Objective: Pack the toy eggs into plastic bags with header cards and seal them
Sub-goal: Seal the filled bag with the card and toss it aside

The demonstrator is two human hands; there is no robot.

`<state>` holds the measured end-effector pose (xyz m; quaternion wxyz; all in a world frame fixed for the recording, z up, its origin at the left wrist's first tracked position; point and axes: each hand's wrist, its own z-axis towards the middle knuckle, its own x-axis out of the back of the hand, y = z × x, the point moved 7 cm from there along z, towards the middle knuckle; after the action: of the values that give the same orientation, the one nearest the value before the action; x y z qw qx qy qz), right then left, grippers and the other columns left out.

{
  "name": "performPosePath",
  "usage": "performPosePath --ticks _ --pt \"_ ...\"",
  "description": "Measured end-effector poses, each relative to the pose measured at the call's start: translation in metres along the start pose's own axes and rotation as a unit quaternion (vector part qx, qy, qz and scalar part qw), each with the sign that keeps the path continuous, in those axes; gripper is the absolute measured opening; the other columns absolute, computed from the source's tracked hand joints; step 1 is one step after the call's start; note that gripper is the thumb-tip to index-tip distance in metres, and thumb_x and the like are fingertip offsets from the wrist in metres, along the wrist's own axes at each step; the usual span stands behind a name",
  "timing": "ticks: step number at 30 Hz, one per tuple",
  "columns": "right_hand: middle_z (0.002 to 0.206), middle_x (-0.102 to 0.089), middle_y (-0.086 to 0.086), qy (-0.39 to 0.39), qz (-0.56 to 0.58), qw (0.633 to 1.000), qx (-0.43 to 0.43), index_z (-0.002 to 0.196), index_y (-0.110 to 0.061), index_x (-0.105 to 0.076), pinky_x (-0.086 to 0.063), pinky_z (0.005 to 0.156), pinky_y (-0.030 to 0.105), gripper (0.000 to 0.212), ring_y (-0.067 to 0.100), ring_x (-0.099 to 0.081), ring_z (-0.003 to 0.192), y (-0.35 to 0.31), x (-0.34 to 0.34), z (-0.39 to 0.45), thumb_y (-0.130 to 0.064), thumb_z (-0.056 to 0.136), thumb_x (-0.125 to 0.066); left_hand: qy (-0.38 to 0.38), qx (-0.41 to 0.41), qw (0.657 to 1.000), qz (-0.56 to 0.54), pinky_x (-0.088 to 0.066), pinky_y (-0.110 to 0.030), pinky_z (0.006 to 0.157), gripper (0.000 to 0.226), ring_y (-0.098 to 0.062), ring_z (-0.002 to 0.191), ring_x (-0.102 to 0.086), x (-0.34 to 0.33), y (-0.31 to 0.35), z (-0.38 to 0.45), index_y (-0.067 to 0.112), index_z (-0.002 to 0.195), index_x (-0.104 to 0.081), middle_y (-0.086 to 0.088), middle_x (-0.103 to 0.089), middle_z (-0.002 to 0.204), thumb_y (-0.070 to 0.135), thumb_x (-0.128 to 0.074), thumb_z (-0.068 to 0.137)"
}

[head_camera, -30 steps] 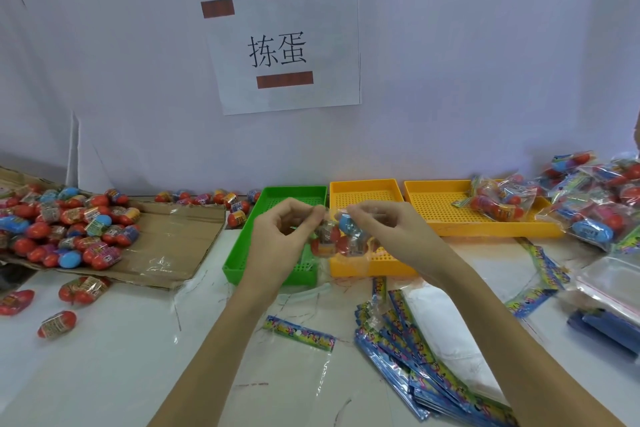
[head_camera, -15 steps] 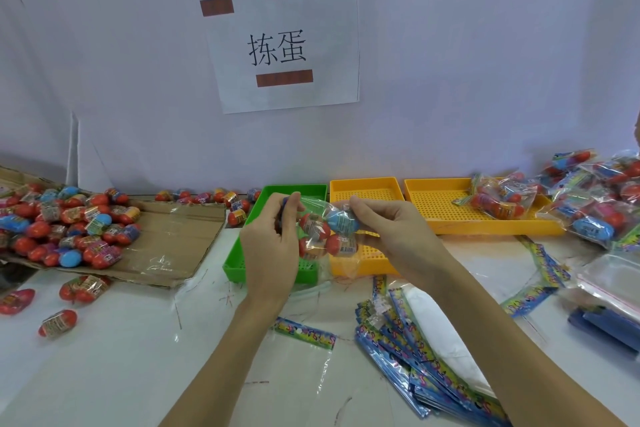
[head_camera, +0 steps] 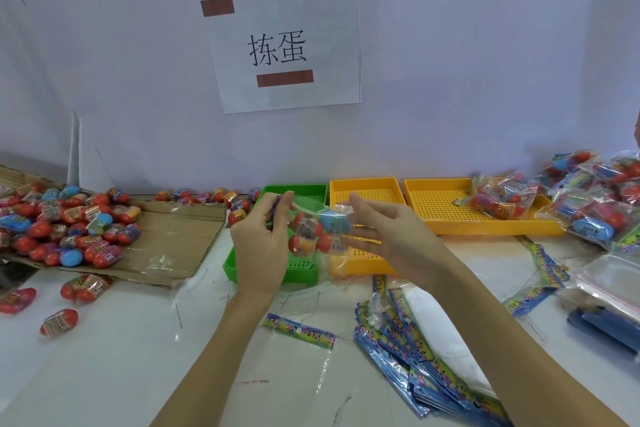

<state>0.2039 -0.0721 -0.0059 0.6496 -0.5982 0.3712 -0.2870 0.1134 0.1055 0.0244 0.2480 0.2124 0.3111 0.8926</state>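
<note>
A clear plastic bag (head_camera: 320, 230) with red and blue toy eggs inside hangs in the air over the green tray (head_camera: 299, 270). My left hand (head_camera: 265, 239) pinches the bag's header end between thumb and fingers. My right hand (head_camera: 388, 236) is beside the bag's right side with its fingers spread and straight, touching the plastic. Loose wrapped toy eggs (head_camera: 69, 225) lie heaped on a flattened cardboard sheet (head_camera: 173, 239) at the left. An empty bag with a colourful header card (head_camera: 299, 329) lies flat on the table below my hands.
Two yellow trays (head_camera: 367, 192) (head_camera: 443, 199) stand right of the green one. Filled bags (head_camera: 595, 204) pile up at the far right. A stack of empty header bags (head_camera: 422, 357) lies front right. A few stray eggs (head_camera: 59, 321) sit front left.
My right hand has let go of the bag's top and opened its fingers beside it. The bag has swung to hang sideways from my left hand.
</note>
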Motion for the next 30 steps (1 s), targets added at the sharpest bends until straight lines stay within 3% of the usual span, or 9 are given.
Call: performPosePath --ticks 6,9,11,14,16,18,22,26,30 --pt "0.105 -0.079 0.008 0.031 0.090 0.995 -0.002 0.103 -0.008 -0.081 -0.060 0.075 0.022 0.026 0.017 -0.076 0.099 0.003 0.000 -0.003 -0.027 0.088 -0.076 -0.035 -0.031 0.999 -0.020 -0.036 -0.015 0.051 0.033 -0.006 0.059 -0.053 -0.009 0.003 -0.003 0.015 0.094 -0.075 0.008 -0.062 0.072 0.042 -0.056 0.101" --pt "0.102 -0.080 0.002 0.116 0.021 0.985 0.124 0.105 -0.010 -0.082 -0.059 0.081 0.022 0.034 0.014 -0.075 0.102 -0.016 0.013 -0.005 -0.032 0.080 -0.079 -0.046 0.030 0.998 0.014 -0.048 -0.020 0.067 0.041 -0.007 0.089 -0.053 -0.008 -0.005 0.005 0.022 0.109 -0.076 0.004 -0.054 0.102 0.055 -0.062 0.091" --pt "0.105 -0.080 0.001 0.132 -0.034 0.961 0.241 0.105 -0.006 -0.081 -0.058 0.085 0.021 0.027 0.012 -0.074 0.106 -0.032 0.013 -0.010 -0.022 0.084 -0.078 -0.104 0.137 0.985 -0.004 -0.047 -0.020 0.063 0.064 -0.008 0.077 -0.054 -0.013 -0.019 0.004 0.026 0.121 -0.069 0.004 -0.055 0.091 0.074 -0.054 0.082" --pt "0.120 -0.076 -0.003 0.086 -0.165 0.925 0.331 0.104 -0.011 -0.082 -0.055 0.098 0.029 0.016 0.012 -0.065 0.122 -0.039 0.001 -0.014 -0.012 0.089 -0.077 -0.217 0.404 0.848 -0.264 -0.053 -0.030 0.052 0.095 -0.019 0.059 -0.064 -0.037 -0.032 -0.018 0.014 0.125 -0.067 -0.008 -0.070 0.076 0.090 -0.036 0.076" --pt "0.130 -0.071 -0.011 0.040 -0.252 0.911 0.324 0.102 -0.023 -0.083 -0.047 0.107 0.027 0.015 0.007 -0.056 0.132 -0.036 -0.009 -0.012 -0.024 0.088 -0.079 -0.223 0.415 0.793 -0.386 -0.061 -0.035 0.066 0.069 -0.026 0.078 -0.073 -0.044 -0.027 -0.022 0.007 0.125 -0.070 -0.015 -0.076 0.098 0.066 -0.047 0.098" --pt "0.144 -0.059 -0.020 0.006 -0.289 0.916 0.278 0.107 -0.037 -0.081 -0.035 0.110 0.016 0.023 -0.003 -0.042 0.141 -0.030 -0.016 -0.009 -0.046 0.087 -0.075 -0.180 0.375 0.816 -0.402 -0.063 -0.037 0.078 0.029 -0.024 0.089 -0.076 -0.037 -0.029 -0.014 0.010 0.128 -0.069 -0.013 -0.077 0.106 0.025 -0.060 0.104" --pt "0.153 -0.050 -0.018 0.109 -0.193 0.953 0.207 0.144 -0.039 -0.055 -0.040 0.114 0.024 0.056 -0.002 -0.044 0.141 -0.022 0.000 -0.006 -0.058 0.092 -0.061 -0.143 0.319 0.865 -0.360 -0.064 -0.041 0.083 0.047 -0.024 0.093 -0.077 -0.030 -0.036 -0.007 0.025 0.136 -0.057 -0.008 -0.079 0.107 0.000 -0.065 0.096" --pt "0.121 -0.075 0.002 0.088 0.013 0.995 0.042 0.129 -0.021 -0.068 -0.060 0.089 0.027 0.047 0.015 -0.073 0.108 0.003 0.006 0.000 -0.050 0.092 -0.067 -0.184 0.302 0.870 -0.343 -0.064 -0.036 0.081 0.044 -0.021 0.096 -0.076 -0.035 -0.027 -0.009 0.014 0.135 -0.058 -0.007 -0.078 0.114 0.003 -0.069 0.093" --pt "0.099 -0.080 0.005 0.102 0.033 0.994 0.031 0.099 -0.017 -0.082 -0.063 0.078 0.031 0.019 0.025 -0.076 0.098 0.008 0.007 -0.002 -0.032 0.092 -0.073 -0.178 0.276 0.902 -0.280 -0.057 -0.020 0.064 0.031 -0.013 0.079 -0.076 -0.034 -0.021 -0.011 0.012 0.111 -0.068 -0.002 -0.080 0.097 0.035 -0.071 0.091"
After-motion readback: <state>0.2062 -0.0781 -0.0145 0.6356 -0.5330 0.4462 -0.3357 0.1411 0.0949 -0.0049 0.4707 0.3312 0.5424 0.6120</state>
